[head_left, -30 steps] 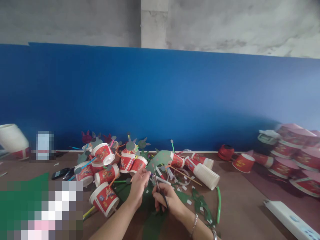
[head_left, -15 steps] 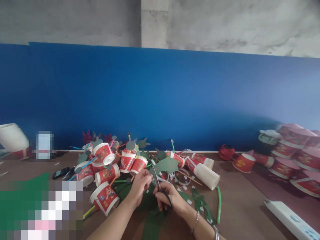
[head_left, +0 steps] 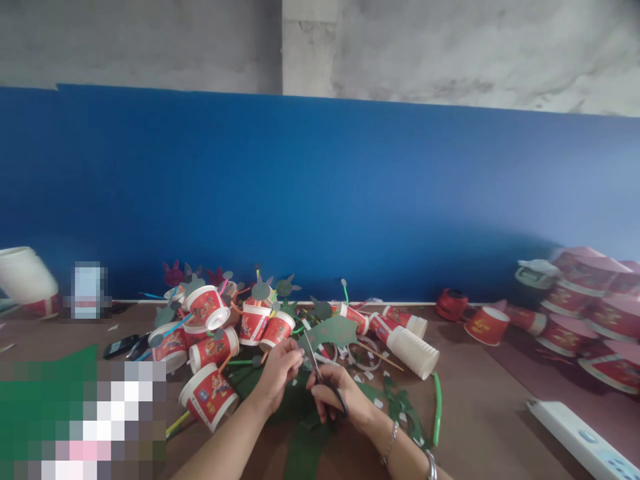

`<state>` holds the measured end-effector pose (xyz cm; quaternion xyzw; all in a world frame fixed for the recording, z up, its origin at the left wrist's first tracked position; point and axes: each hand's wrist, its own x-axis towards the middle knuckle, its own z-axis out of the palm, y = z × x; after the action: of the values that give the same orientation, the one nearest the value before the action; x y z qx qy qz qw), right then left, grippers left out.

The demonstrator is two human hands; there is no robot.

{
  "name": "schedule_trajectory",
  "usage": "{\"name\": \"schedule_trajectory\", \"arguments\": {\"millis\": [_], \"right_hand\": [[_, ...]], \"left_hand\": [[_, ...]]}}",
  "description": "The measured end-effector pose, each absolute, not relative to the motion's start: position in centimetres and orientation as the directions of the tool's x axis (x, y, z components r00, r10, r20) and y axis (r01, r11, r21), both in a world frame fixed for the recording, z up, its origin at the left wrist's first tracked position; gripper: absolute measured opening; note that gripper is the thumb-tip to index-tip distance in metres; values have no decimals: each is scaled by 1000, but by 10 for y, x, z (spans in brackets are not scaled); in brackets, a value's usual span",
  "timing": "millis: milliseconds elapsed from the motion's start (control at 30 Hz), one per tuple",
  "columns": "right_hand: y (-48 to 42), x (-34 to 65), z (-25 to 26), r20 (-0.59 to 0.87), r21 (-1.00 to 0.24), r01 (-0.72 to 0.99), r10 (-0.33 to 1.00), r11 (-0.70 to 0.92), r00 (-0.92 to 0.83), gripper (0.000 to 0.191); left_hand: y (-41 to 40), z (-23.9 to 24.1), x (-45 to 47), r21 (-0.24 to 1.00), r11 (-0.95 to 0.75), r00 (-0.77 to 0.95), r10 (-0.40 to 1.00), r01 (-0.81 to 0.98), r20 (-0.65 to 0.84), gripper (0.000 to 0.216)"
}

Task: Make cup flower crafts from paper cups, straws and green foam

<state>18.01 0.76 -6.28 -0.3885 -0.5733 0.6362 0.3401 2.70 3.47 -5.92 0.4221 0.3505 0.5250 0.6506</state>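
My right hand (head_left: 336,395) is closed round the dark handles of a pair of scissors (head_left: 312,352), whose blades point up and away. The blades lie against the left end of a green paper cut-out (head_left: 337,331) with a jagged edge and small reddish marks. Pinching that same end is my left hand (head_left: 283,368), just left of the blades. Green paper scraps (head_left: 400,403) and small white bits lie below and to the right of my hands. Close by on the left are red printed paper cups (head_left: 213,399) with coloured straws and paper shapes attached.
A stack of white-ribbed cups (head_left: 414,353) lies right of my hands, near a bright green stick (head_left: 438,410). Farther right are a red tape measure-like object (head_left: 451,305), a red cup (head_left: 487,326), piled cups and a white power strip (head_left: 583,437). A blue panel (head_left: 320,200) stands behind.
The hands, scissors and green paper stay almost in place. The scissors' handles have shifted very slightly to the right, and little else differs.
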Motion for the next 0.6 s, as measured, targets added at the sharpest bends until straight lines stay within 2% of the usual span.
{"name": "schedule_trajectory", "arguments": {"millis": [600], "right_hand": [[10, 181, -64, -73, -997, 39, 885, -62, -461, 24]], "left_hand": [[39, -64, 26, 933, 55, 184, 983, -356, 13, 26]]}}
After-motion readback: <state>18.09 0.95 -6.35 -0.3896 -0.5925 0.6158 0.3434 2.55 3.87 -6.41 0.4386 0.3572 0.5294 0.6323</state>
